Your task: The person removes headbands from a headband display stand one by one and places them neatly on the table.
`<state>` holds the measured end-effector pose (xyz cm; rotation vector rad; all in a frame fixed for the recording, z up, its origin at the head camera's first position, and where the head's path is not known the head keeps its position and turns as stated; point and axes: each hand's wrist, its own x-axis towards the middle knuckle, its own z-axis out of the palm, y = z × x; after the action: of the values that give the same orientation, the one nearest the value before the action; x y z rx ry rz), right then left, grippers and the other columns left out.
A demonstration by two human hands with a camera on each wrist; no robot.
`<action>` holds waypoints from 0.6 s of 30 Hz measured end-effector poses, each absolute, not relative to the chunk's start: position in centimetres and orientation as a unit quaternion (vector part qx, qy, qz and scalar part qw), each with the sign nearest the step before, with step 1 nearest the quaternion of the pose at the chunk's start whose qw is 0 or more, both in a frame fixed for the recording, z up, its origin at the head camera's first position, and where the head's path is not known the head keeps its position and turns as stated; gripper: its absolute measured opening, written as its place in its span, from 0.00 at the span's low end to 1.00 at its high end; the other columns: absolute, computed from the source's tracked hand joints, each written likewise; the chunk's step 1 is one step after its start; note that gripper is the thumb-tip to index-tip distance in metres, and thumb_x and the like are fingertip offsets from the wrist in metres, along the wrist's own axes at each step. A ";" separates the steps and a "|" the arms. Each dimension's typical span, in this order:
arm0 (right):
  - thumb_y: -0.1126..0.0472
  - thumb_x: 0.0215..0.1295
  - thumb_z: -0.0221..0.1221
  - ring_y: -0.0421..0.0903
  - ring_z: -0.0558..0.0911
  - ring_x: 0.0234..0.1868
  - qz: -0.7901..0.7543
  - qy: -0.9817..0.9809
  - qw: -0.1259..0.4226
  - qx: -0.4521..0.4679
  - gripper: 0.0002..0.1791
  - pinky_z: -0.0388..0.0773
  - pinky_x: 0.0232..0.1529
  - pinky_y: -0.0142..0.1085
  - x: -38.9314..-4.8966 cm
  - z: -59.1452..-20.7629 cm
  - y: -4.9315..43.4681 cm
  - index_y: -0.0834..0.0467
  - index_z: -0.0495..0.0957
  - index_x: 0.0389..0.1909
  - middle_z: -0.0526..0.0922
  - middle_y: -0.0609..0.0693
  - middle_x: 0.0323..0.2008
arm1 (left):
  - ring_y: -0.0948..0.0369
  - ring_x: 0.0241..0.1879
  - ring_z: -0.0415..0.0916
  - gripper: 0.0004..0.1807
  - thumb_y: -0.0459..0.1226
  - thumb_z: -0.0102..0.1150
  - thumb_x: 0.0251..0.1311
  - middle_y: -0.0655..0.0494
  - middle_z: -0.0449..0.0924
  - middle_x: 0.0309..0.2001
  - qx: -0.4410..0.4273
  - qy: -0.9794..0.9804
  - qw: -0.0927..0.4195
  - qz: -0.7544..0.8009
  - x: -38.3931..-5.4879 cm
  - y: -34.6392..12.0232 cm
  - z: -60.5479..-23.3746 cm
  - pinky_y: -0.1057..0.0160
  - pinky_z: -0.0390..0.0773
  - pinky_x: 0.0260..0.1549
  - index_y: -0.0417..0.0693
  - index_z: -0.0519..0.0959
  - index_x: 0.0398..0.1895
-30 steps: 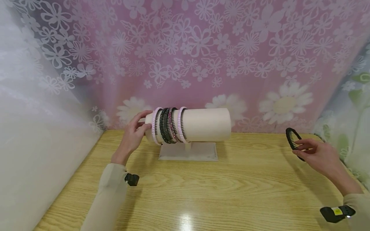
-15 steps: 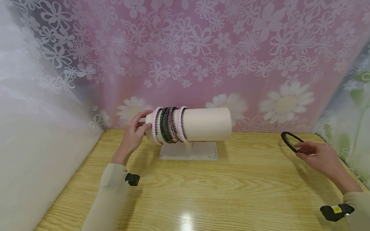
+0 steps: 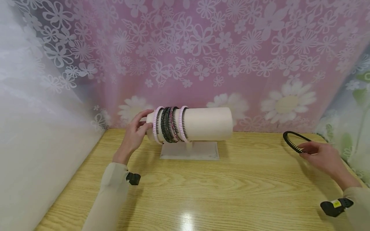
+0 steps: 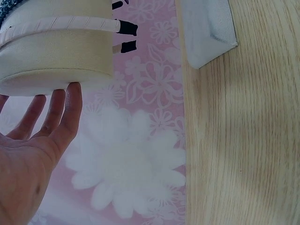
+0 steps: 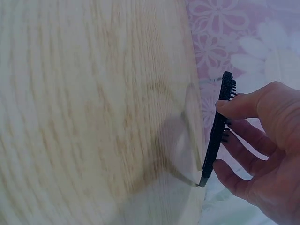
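Note:
A padded cream display roll (image 3: 206,124) lies sideways on a post above a pale flat base (image 3: 189,155). Around its left half sit several headbands: a lilac one (image 3: 156,125) at the outer end, dark glittery ones (image 3: 166,125), a pinkish sequined one (image 3: 174,125) and another lilac one (image 3: 182,124). My left hand (image 3: 136,130) steadies the roll's left end; in the left wrist view, long fingers (image 4: 70,110) reach to the end face. Over at the right, my right hand (image 3: 323,158) pinches a black toothed headband (image 5: 218,129) between thumb and fingers, above the wooden surface.
Light wood table (image 3: 202,192) spreads in front of the stand and to its right. A pink floral curtain (image 3: 202,64) hangs close behind, a white sheet (image 3: 43,144) on the left, and a green-and-white floral one (image 3: 355,128) on the right.
The black headband has tilted from nearly upright to flatter as my right hand turned it. My left hand has stayed at the roll's end.

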<state>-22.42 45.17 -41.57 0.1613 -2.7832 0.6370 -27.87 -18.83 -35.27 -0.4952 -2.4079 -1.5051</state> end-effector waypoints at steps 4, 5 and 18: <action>0.64 0.63 0.68 0.18 0.71 0.26 0.222 -0.967 0.121 0.041 0.12 0.70 0.27 0.29 -22.6 -41.7 45.4 0.65 0.85 0.46 0.89 0.56 0.31 | 0.51 0.64 0.77 0.23 0.45 0.51 0.75 0.58 0.69 0.71 -0.169 -0.830 0.131 -0.516 -27.8 -18.8 -35.3 0.48 0.82 0.48 0.73 0.71 0.71; 0.64 0.63 0.68 0.19 0.71 0.25 0.222 -0.967 0.117 0.039 0.12 0.70 0.27 0.29 -22.6 -41.7 45.5 0.66 0.85 0.46 0.88 0.57 0.31 | 0.52 0.64 0.77 0.23 0.45 0.51 0.75 0.58 0.69 0.70 -0.169 -0.829 0.130 -0.516 -27.8 -18.9 -35.3 0.48 0.82 0.48 0.73 0.71 0.71; 0.65 0.62 0.67 0.20 0.70 0.25 0.199 -0.974 0.100 0.031 0.12 0.70 0.26 0.31 -23.3 -42.5 46.6 0.68 0.85 0.44 0.87 0.62 0.34 | 0.51 0.63 0.78 0.23 0.45 0.51 0.75 0.57 0.70 0.70 -0.171 -0.826 0.132 -0.521 -27.9 -18.8 -35.2 0.50 0.82 0.47 0.71 0.71 0.71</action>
<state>-23.34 46.58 -42.46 0.0929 -2.8803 0.5882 -27.88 -18.82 -35.24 -0.4961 -2.3981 -1.5113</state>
